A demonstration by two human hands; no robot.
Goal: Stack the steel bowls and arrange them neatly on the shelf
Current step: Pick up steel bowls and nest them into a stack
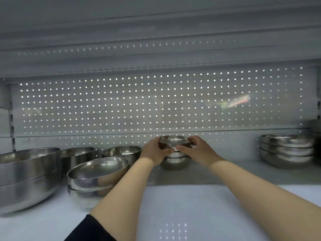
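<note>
A small steel bowl (173,140) sits on top of a short stack of small bowls (174,162) near the back of the white shelf (199,206). My left hand (154,150) grips the top bowl's left side and my right hand (198,148) grips its right side, thumbs meeting at the front. Both forearms reach in from the lower edge of the view. Whether the top bowl rests fully in the stack or hovers just above it I cannot tell.
At the left stand a large bowl stack (27,178), a medium two-bowl stack (97,176), and two single bowls (77,157) (121,153) behind. A three-bowl stack (286,150) stands at the right. A perforated back panel (156,105) closes the rear; another shelf hangs overhead.
</note>
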